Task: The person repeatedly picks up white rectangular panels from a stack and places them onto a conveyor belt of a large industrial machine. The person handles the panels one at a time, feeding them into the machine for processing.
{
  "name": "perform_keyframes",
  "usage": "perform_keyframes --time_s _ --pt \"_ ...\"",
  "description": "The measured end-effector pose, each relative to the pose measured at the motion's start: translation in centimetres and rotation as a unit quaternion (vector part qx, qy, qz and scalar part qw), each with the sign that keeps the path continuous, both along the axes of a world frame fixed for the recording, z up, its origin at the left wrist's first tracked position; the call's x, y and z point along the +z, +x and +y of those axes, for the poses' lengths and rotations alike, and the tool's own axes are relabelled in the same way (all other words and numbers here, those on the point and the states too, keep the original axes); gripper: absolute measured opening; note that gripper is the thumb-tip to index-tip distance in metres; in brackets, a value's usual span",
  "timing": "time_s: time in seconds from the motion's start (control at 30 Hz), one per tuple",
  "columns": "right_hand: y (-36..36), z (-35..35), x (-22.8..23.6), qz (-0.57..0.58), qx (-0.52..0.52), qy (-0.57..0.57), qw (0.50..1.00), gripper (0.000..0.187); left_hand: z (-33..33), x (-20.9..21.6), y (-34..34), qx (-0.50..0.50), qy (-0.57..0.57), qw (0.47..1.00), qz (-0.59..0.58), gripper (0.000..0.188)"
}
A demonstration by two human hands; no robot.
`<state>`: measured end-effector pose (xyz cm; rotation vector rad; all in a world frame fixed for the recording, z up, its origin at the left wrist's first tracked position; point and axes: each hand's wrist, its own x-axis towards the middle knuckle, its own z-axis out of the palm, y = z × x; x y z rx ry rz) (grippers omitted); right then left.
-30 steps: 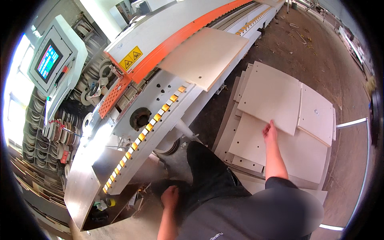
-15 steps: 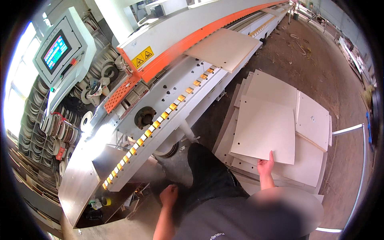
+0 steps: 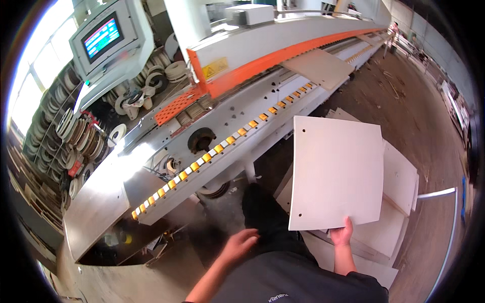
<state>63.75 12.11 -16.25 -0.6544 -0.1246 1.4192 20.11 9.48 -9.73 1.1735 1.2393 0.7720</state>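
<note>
"What takes up the most room?"

"The workshop floor (image 3: 429,146), brown and scuffed, stretching off to the right of the long white and orange machine (image 3: 283,38). A rack of rolls (image 3: 76,144) fills the machine's left."

"And the working surface?"

"The machine's grey bed (image 3: 252,101), with a flat board (image 3: 318,67) lying at its far stretch. Right of the machine sits a low stack of boards (image 3: 401,174), its layers unevenly set."

"Where's the pale panel (image 3: 337,171)?"

"Right of the machine, above the stack. I can't tell whether its far edge rests on anything."

"The hands?"

"The right hand (image 3: 342,235) grips the panel's lower edge, thumb on the upper face. The left hand (image 3: 241,242) is empty, fingers loosely bent, right of the machine's near end."

"What could go wrong?"

"One hand at one edge gives little support — the far side could dip or twist under its own weight. A swing toward the machine could knock a corner on the yellow and white rollers (image 3: 219,149); a drop could shift the loose stack."

"Anything smaller?"

"Two dark holes (image 3: 300,215) along the panel's machine-side edge — a knock there might chip the face around them."
</note>
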Motion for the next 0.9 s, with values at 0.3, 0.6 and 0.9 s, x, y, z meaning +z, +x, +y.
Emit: perform_keyframes --time_s 0.3,0.6,0.9 --pt "-10.0 4.2 5.1 0.019 0.245 0.021 0.969 0.069 -0.7 5.2 1.7 -0.057 0.125 0.990 -0.041 0.058" --pt "-21.4 6.7 5.6 0.037 0.475 0.066 0.877 0.061 -8.5 3.4 -4.7 0.295 0.128 0.915 -0.246 0.040" --pt "-33.5 11.3 9.5 -0.079 0.529 0.178 0.826 0.045 -6.7 5.5 -10.7 0.527 0.229 0.763 -0.295 0.047"
